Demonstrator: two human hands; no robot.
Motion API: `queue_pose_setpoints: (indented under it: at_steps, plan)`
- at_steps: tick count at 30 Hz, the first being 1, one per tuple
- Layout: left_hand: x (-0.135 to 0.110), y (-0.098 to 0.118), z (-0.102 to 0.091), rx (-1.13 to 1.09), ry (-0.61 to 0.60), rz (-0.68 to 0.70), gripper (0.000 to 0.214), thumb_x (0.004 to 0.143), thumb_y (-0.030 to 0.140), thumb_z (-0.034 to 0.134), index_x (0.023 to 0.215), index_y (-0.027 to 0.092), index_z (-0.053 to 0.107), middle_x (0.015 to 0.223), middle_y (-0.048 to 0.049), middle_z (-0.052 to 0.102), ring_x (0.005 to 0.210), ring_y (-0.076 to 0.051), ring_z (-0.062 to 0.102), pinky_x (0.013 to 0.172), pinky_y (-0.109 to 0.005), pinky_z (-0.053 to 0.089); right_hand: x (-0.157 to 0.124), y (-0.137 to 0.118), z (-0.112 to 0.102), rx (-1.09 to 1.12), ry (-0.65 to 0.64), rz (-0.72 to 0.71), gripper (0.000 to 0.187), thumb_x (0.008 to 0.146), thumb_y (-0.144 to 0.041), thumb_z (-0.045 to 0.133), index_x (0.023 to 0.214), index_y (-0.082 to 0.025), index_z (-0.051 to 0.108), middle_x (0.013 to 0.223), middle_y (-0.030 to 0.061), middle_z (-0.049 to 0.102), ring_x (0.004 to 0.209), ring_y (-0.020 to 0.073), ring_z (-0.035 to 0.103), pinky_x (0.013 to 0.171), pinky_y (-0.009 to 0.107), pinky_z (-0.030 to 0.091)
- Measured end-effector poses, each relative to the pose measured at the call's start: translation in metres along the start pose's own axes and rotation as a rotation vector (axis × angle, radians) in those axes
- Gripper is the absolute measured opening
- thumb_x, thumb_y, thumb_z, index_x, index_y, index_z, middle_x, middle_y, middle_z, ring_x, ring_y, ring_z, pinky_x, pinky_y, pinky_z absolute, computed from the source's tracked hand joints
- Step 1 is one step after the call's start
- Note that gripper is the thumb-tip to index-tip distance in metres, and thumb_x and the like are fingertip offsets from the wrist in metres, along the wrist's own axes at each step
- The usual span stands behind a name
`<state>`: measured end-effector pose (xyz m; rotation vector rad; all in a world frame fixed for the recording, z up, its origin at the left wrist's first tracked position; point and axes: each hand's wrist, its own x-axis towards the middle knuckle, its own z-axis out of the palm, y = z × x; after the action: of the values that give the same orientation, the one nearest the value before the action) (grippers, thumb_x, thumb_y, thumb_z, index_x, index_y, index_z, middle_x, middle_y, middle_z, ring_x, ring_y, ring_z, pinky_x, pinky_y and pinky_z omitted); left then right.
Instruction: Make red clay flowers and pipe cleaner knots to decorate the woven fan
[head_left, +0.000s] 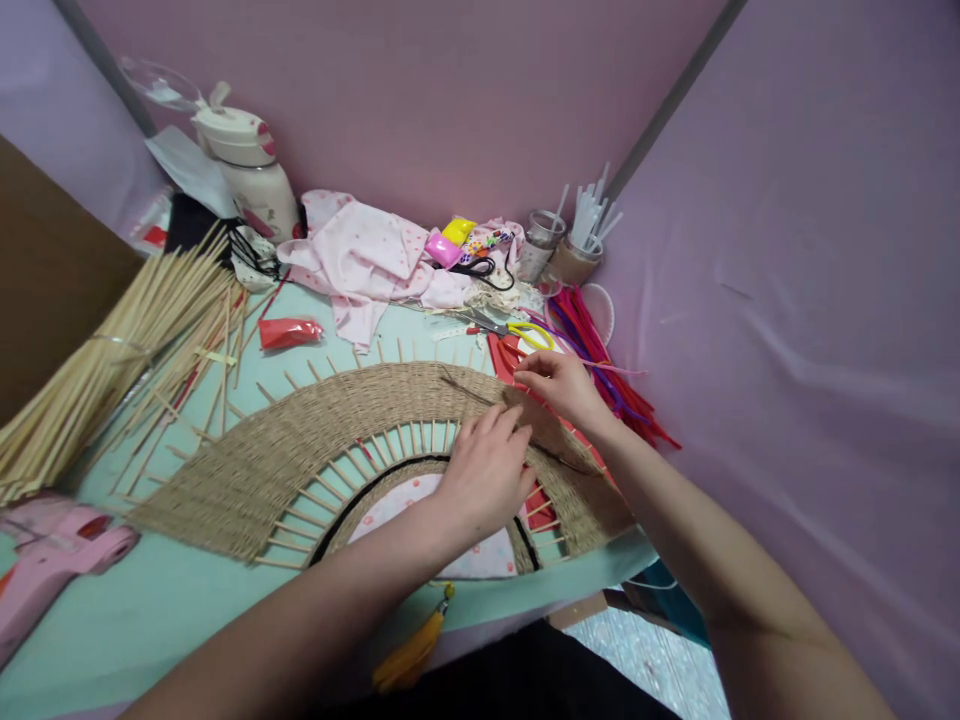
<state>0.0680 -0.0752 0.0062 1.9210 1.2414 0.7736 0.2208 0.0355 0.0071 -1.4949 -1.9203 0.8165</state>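
Observation:
A large half-round fan (322, 430) woven from tan twine over thin wooden sticks lies on the table. Its inner half-circle is white cloth with pink spots, edged in black, and a yellow tassel (416, 640) hangs from the front. My left hand (487, 470) grips the inner edge of the weave right of centre, fingers bent over it. Just beyond, at the outer edge, my right hand (562, 385) is closed in a pinch; whatever its fingertips hold is too small to make out. A loose strand of twine (469, 388) lies across the weave near both hands.
Bundled wooden sticks (112, 350) and a pink glue gun (67, 550) lie left. Behind stand a white bottle (251, 180), spotted cloth (367, 250) and cups of clear glue sticks (585, 245). Yellow-handled scissors (529, 333) and pink-purple pipe cleaners (592, 330) sit back right.

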Motion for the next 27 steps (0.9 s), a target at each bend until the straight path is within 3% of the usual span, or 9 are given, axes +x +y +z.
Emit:
queue_pose_setpoints:
  at_steps: [4, 9, 27]
  plan:
    - [0.000, -0.002, -0.001, 0.416, -0.161, 0.023, 0.052, 0.089, 0.030, 0.053, 0.135, 0.007, 0.051, 0.151, -0.0182, 0.041, 0.140, -0.035, 0.032, 0.112, -0.054, 0.026, 0.001, 0.007, 0.010, -0.117, -0.045, -0.026, 0.009, 0.078, -0.020, 0.061, 0.075, -0.017, 0.069, 0.073, 0.0008, 0.070, 0.069, 0.0150, 0.061, 0.067, 0.027, 0.044]
    - [0.004, 0.003, -0.001, 0.651, -0.263, 0.044, 0.056, 0.090, 0.034, 0.052, 0.139, 0.006, 0.048, 0.151, -0.0195, 0.041, 0.137, -0.036, 0.037, 0.108, -0.052, 0.033, 0.000, 0.011, 0.014, -0.194, -0.083, -0.081, 0.010, 0.079, -0.016, 0.062, 0.078, -0.019, 0.071, 0.082, 0.0031, 0.073, 0.080, 0.0177, 0.064, 0.075, 0.028, 0.046]
    - [0.012, -0.002, 0.003, 0.696, -0.305, 0.041, 0.063, 0.087, 0.042, 0.058, 0.139, 0.008, 0.047, 0.150, -0.0194, 0.042, 0.134, -0.035, 0.041, 0.108, -0.050, 0.034, 0.002, 0.022, 0.022, -0.316, -0.090, -0.147, 0.012, 0.082, -0.013, 0.063, 0.085, -0.020, 0.073, 0.087, 0.0050, 0.074, 0.084, 0.0198, 0.066, 0.080, 0.032, 0.049]
